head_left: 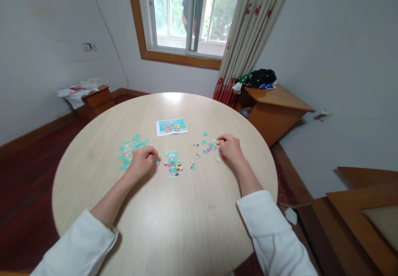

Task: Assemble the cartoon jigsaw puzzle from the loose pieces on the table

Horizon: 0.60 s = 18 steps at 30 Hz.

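A round light-wood table (174, 209) carries a jigsaw puzzle. My left hand (142, 160) rests curled on the table and pinches a small pink-and-teal piece (157, 162) at its fingertips. Just right of it lies a joined cluster of pieces (173, 164). A pile of loose teal pieces (130, 148) lies left of that hand. My right hand (230, 147) is curled over a scatter of loose coloured pieces (209, 146), its fingertips closed on one of them. A printed reference picture (171, 126) lies further back.
A low wooden cabinet (273, 106) with dark clothes on top stands at the right by a curtain (248, 31). A small stand with papers (93, 98) sits at the left wall. A person stands outside the window (189, 6). Wooden furniture (363, 209) fills the lower right.
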{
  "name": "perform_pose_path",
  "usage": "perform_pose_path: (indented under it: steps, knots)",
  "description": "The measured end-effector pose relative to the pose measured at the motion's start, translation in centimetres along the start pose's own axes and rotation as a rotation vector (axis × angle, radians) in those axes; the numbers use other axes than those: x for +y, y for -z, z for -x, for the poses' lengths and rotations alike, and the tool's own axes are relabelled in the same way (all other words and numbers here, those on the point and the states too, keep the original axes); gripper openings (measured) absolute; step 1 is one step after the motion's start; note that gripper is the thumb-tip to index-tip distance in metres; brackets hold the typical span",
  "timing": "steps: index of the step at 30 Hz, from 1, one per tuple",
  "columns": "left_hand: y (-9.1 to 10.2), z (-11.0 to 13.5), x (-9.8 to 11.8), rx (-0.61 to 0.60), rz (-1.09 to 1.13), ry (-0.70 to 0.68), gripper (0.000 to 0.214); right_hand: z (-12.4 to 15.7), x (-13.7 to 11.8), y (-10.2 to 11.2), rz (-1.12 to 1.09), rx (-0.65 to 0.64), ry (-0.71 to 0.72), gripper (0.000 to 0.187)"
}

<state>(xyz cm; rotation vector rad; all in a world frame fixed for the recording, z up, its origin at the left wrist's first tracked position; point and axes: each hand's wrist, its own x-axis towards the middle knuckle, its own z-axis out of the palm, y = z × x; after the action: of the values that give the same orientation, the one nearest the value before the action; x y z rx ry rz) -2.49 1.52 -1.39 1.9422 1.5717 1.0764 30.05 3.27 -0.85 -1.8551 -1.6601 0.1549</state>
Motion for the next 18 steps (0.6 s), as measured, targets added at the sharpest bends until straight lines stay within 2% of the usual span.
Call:
perform_pose_path:
  steps: [6,10,18]
  knots:
    - [-0.02,-0.08,-0.05,-0.012,0.008,0.028,0.022,0.65,-0.07,0.41,0.110,-0.139,0.014,0.016]
    - [-0.07,-0.21,-0.42,0.002,-0.002,0.022,0.023,0.94,-0.42,0.75,0.125,-0.218,0.021,0.021]
    - [-0.45,-0.10,-0.67,0.001,0.030,0.030,0.022,0.75,-0.28,0.41,0.122,-0.266,-0.023,0.013]
